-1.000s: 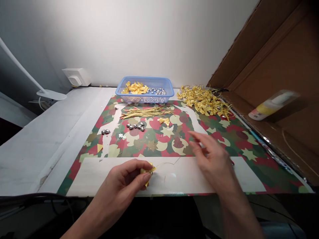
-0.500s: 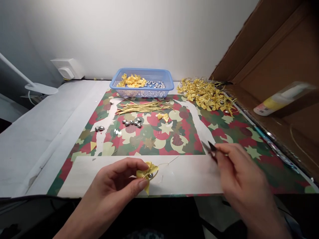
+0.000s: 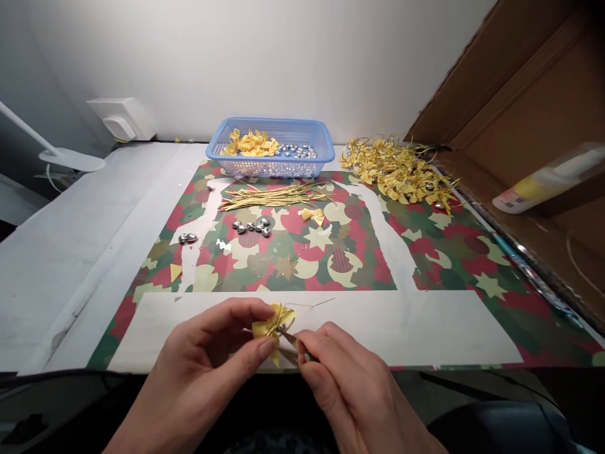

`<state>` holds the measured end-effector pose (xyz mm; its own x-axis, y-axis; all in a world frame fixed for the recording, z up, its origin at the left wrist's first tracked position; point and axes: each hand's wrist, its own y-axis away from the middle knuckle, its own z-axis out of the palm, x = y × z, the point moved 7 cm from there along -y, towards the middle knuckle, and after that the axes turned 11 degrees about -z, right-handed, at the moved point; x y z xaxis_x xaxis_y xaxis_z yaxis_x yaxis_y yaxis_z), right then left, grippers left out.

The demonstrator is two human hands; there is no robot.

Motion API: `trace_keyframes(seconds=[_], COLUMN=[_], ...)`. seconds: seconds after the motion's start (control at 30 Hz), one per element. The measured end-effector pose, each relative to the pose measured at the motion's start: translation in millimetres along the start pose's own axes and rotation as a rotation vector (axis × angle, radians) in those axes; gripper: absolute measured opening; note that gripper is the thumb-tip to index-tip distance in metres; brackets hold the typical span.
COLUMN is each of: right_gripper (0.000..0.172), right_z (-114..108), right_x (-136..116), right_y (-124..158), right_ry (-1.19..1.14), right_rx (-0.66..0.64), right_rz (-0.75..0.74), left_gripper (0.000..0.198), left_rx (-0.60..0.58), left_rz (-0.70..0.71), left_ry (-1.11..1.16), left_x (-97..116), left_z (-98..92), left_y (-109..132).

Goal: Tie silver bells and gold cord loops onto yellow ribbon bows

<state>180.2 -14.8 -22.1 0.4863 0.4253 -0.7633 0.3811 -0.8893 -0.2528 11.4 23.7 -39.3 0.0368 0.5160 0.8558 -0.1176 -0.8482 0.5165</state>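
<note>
My left hand (image 3: 203,353) pinches a yellow ribbon bow (image 3: 282,311) between thumb and fingers at the front edge of the table. A gold cord runs over the bow's middle, and a silver bead sits against it. My right hand (image 3: 350,375) is closed around small thread snips (image 3: 289,357). Their two dark blades are apart, one above the other, with the tips at the bow beside the bead. The handles are hidden in my right fingers. A thin cord end (image 3: 324,302) trails from the bow over the white paper.
Behind lie several silver beads (image 3: 250,227), a loose yellow bow (image 3: 313,216) and a bundle of gold cords (image 3: 274,195). A blue basket (image 3: 271,165) holds bows and beads. Finished-looking bows with cords (image 3: 401,167) are heaped right, near a cardboard box (image 3: 520,94) and a bottle (image 3: 543,180).
My right hand has come left with the snips, from the right side of the paper to the bow. My left hand keeps its pinch on the bow. The view has shifted slightly.
</note>
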Motion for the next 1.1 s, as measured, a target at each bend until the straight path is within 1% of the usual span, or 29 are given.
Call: trace_keyframes(seconds=[0.07, 0.17, 0.3, 0.47, 0.53, 0.63, 0.77, 0.83, 0.9, 0.97, 1.0, 1.03, 1.1], right_gripper=[0.033, 0.032, 0.033, 0.035, 0.037, 0.039, 0.033, 0.029, 0.027, 0.031, 0.032, 0.033, 0.032], right_z=[-1, -1, -3, -2, 0, -1, -4, -13, -27, -41, -46, -48, -49], right_x=[-1, 1, -1, 0, 0, -1, -2, 2, 9, 20, 26, 33, 44], right_y=[0, 0, -1, -3, -3, -3, -4, -4, -3, -2, -2, -2, -6], right_ry=[0.010, 0.023, 0.024, 0.016, 0.011, 0.006, -0.055, -0.064, 0.039, 0.282, 0.435, 0.583, 0.805], right_rx=[0.012, -0.020, -0.029, -0.014, 0.017, 0.097, 0.084, 0.131, 0.249, 0.370, 0.406, 0.408, 0.365], right_rz=[-0.021, 0.007, -0.009, -0.013, -0.031, -0.081, -0.071, -0.043, -0.034, -0.030, -0.020, 0.001, 0.046], left_gripper=[0.016, 0.014, 0.014, 0.015, 0.015, 0.015, 0.013, 0.016, 0.023, 0.028, 0.030, 0.031, 0.031], left_rx=[0.017, 0.010, 0.002, 0.008, 0.017, 0.036, 0.023, 0.000, -0.008, -0.004, -0.001, -0.002, -0.002], left_rz=[0.018, 0.033, 0.034, 0.035, 0.030, 0.034, 0.030, 0.006, -0.010, -0.001, 0.013, 0.031, 0.063], left_ry=[-0.010, -0.012, -0.009, -0.026, -0.031, -0.039, -0.047, -0.032, -0.020, -0.023, -0.031, -0.040, -0.064], left_x=[2, 3, 3, 5, 6, 7, 7, 6, 5, 5, 6, 7, 9], left_z=[0.5, 2.2, 3.3, 6.0, 6.5, 6.4, 6.9, 7.3, 6.6, 5.3, 4.9, 4.8, 5.3], left_y=[2, 4, 5, 7, 7, 8, 8, 6, 4, 3, 3, 3, 3])
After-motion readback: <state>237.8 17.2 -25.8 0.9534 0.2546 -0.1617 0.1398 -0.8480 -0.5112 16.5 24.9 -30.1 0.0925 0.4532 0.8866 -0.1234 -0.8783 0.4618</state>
